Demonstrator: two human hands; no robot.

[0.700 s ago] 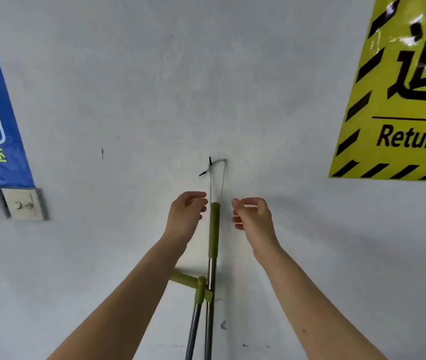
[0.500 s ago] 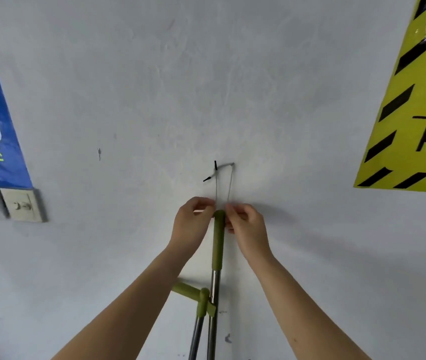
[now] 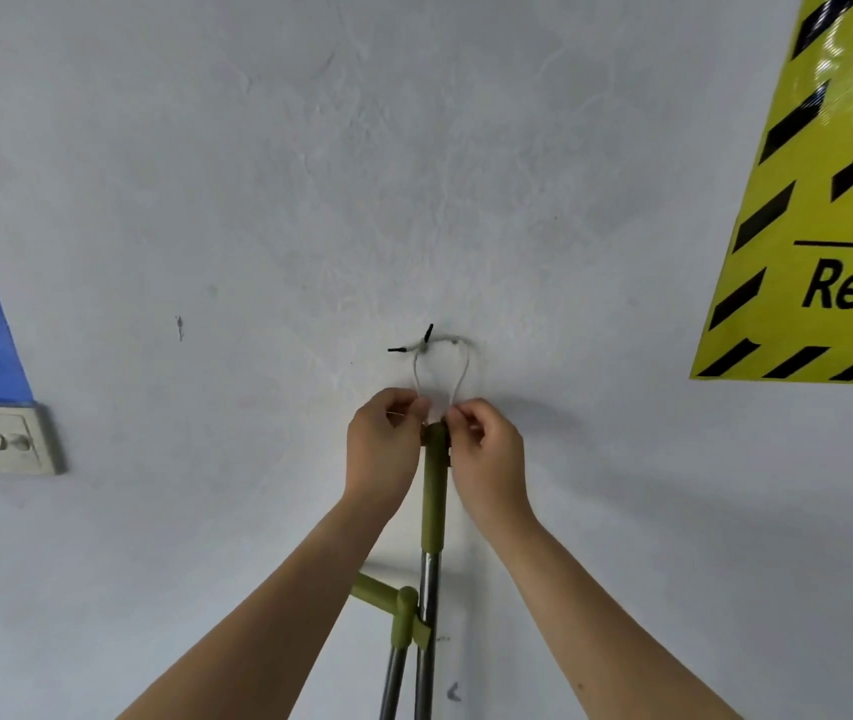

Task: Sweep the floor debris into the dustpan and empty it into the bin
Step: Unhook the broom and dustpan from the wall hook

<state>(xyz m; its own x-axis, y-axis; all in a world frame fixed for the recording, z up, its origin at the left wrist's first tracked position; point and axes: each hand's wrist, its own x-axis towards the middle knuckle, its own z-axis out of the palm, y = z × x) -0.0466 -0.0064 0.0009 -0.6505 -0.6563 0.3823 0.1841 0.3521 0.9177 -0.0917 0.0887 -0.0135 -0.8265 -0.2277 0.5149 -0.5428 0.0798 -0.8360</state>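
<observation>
Grey wall (image 3: 310,174); broom handle (image 3: 435,491) hangs from string loop (image 3: 440,371) on nail. Left hand (image 3: 388,439), right hand (image 3: 487,449) pinch loop at handle top. Handle light, stiff; best gripped on green sleeve.

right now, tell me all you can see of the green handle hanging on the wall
The green handle is an olive, matte grip, rubber or plastic by its look, capping a shiny metal pole. It stands upright against the grey wall, hung by a thin string loop from dark nails. The left hand and right hand pinch the loop at its top. A green clip lower down joins a second pole.
</observation>
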